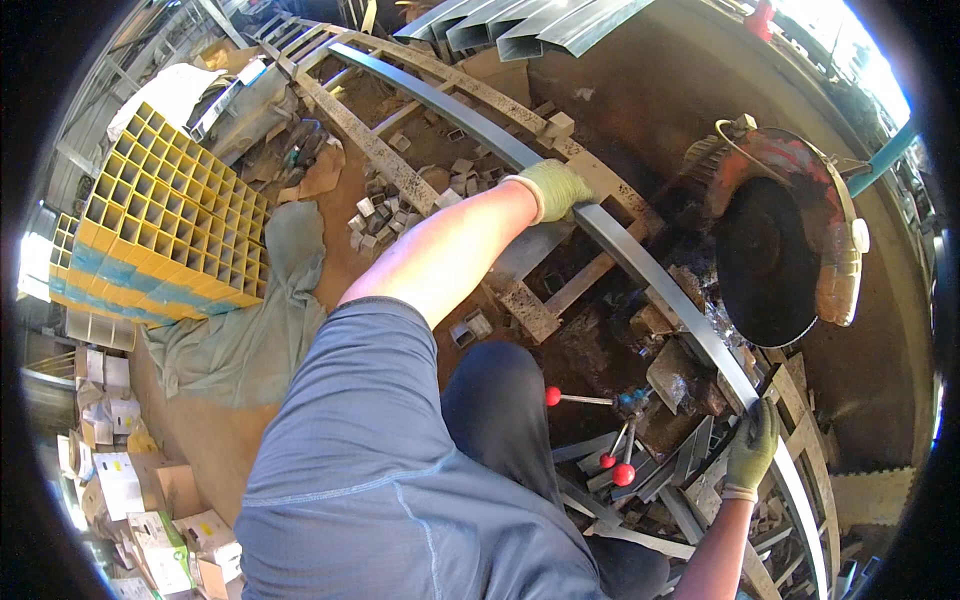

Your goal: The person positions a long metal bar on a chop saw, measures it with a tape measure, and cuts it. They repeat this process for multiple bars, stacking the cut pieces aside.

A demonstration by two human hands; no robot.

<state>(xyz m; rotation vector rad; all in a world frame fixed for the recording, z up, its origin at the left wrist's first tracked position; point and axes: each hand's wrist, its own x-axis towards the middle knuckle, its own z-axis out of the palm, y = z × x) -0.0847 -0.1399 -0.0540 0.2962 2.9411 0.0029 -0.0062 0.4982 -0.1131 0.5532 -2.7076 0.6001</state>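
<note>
A long grey metal tube (655, 280) runs from the far left down to the near right, bowed by the fisheye lens. My left hand (557, 190), in a green work glove, wraps over it around the middle of its length. Nearer me, my right hand (752, 452), gloved alike, grips the same tube close to a three-armed lever with red ball knobs (622, 474). The fingers of both hands are partly hidden. Under the tube lies a metal frame like a ladder (380, 150). A large dark round machine part (765, 255) stands just right of the tube.
Square tube offcuts (385, 220) litter the floor beneath the frame. Yellow-ended square tubes (165, 215) are stacked at left, beside a grey-green cloth (240, 340). Cardboard boxes (150, 490) sit at lower left. Long metal profiles (530, 25) jut in at the top.
</note>
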